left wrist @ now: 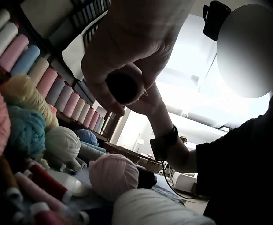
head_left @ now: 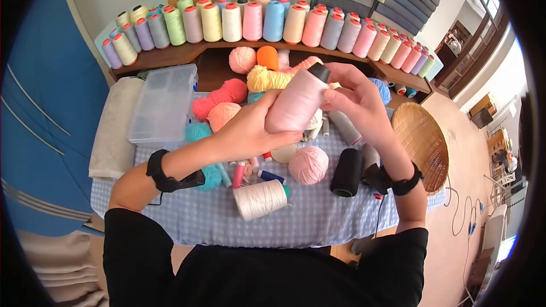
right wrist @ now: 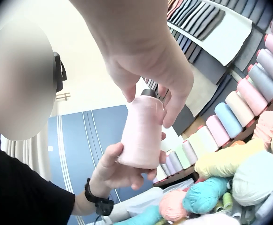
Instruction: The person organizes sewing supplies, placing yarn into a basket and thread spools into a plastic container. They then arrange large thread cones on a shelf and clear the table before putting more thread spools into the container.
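Note:
A pale pink cone of thread (head_left: 296, 102) with a black tip is held tilted above the table. Its wide lower end is gripped by my left hand (head_left: 248, 122), the thumb and fingers curled round it. At the narrow top, the thumb and fingers of my right hand (head_left: 359, 95) bend round the cone near the black tip; in the right wrist view the fingers (right wrist: 174, 110) straddle its upper end. Below the cone lie a pink ball of yarn (head_left: 308, 165), a white cone of thread (head_left: 260, 199) on its side and a black cone of thread (head_left: 346, 173).
Rows of coloured thread cones (head_left: 253, 21) line a curved shelf behind. Yarn skeins (head_left: 220, 99) and small spools crowd the checked cloth (head_left: 196, 222). A clear plastic box (head_left: 162, 102) lies at left, a woven basket (head_left: 421, 142) at right.

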A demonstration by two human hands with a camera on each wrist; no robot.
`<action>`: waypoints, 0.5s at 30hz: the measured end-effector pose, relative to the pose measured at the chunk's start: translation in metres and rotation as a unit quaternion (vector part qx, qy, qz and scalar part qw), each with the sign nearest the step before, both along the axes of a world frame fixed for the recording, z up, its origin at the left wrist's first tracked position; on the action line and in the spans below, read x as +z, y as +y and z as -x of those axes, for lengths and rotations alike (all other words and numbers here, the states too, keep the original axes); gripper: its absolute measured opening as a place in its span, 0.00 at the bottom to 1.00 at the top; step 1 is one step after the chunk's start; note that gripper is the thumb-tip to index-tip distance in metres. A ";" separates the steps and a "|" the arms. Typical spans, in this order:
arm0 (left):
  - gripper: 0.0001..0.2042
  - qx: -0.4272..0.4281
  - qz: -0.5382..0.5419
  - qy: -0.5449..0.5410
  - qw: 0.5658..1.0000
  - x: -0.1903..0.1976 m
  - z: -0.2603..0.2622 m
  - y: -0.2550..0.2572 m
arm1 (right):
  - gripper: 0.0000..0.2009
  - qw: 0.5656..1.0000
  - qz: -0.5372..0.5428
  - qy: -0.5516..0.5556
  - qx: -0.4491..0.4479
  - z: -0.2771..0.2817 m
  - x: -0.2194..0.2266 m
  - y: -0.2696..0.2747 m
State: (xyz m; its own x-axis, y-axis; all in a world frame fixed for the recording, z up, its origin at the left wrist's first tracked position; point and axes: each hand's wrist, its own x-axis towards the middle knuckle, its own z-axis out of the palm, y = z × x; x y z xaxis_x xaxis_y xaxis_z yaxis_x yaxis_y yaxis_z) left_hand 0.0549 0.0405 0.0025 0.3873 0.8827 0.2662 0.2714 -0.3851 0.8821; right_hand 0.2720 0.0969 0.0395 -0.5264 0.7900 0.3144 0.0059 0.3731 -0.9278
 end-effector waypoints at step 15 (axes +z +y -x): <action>0.31 -0.046 0.097 -0.087 0.990 0.013 0.006 -0.013 | 0.09 0.818 -0.554 -0.059 -0.141 0.014 -0.002 -0.016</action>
State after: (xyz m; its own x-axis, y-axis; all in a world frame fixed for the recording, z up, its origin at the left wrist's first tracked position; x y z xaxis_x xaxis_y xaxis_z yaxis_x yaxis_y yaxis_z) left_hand 0.0493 0.0277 0.0154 0.4311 0.8870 0.1656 0.0797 -0.2202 0.9722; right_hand 0.2581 0.0804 0.0379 -0.4510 0.1494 0.8799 0.3016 0.9534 -0.0073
